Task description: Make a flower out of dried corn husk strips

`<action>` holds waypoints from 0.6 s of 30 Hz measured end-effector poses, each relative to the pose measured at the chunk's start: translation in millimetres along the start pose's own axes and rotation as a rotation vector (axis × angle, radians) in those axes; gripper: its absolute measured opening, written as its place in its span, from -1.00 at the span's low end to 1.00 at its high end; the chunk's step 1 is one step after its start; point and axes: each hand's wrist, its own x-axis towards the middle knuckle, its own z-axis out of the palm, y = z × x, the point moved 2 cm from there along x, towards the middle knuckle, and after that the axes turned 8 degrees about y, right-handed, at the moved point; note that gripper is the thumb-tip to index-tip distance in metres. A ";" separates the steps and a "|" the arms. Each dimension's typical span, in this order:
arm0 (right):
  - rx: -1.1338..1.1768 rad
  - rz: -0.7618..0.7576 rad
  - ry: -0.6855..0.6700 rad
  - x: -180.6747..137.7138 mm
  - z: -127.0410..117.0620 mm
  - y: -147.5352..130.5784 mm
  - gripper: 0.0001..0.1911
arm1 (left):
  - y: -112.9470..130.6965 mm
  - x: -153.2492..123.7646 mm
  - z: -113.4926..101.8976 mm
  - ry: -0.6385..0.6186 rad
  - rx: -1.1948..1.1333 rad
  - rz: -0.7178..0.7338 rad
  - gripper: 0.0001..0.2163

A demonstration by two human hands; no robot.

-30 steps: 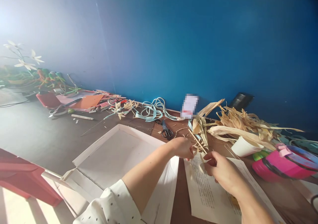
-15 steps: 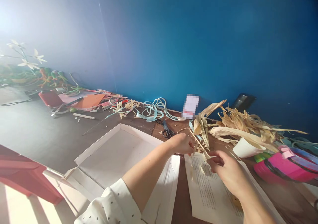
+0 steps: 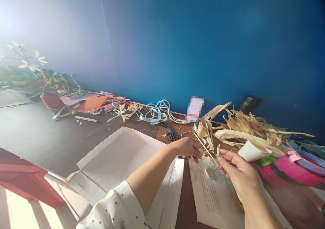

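My right hand (image 3: 237, 171) pinches a small pale strip of corn husk (image 3: 218, 150) between thumb and fingers above a printed sheet of paper (image 3: 210, 198). A thin wooden stick (image 3: 205, 145) runs slantwise from the husks down to that hand; whether the fingers also grip it, I cannot tell. With fingers apart, my left hand (image 3: 188, 148) reaches in by the sheet's top edge, its fingertips close to small husk bits. One curled husk piece (image 3: 208, 173) lies on the paper. Behind the hands lie dry corn husks (image 3: 206, 129).
Left of the sheet lies a shallow white box (image 3: 122, 154). Scissors (image 3: 172, 134) and pale blue cord (image 3: 162, 109) sit behind. A bigger husk heap (image 3: 243, 124), a white cup (image 3: 254, 151) and a pink container (image 3: 291, 169) stand right, before the blue wall (image 3: 203, 46).
My right hand has moved slightly right and turned, bringing its husk strip upright into view. My left hand's fingers have spread from a more closed shape.
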 end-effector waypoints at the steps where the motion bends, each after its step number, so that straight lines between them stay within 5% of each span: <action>1: 0.017 0.009 0.004 0.2 -0.4 1.1 -0.55 | 0.2 -0.3 0.3 -0.008 0.004 -0.002 -0.79; 14: 0.077 -0.010 0.085 0.3 -8.5 5.6 -0.50 | 0.6 -1.4 0.3 -0.030 0.061 0.057 -0.76; 18: 0.067 -0.047 0.147 -3.0 -11.5 0.6 -0.50 | 5.5 -3.1 -4.4 0.092 0.086 0.119 -0.77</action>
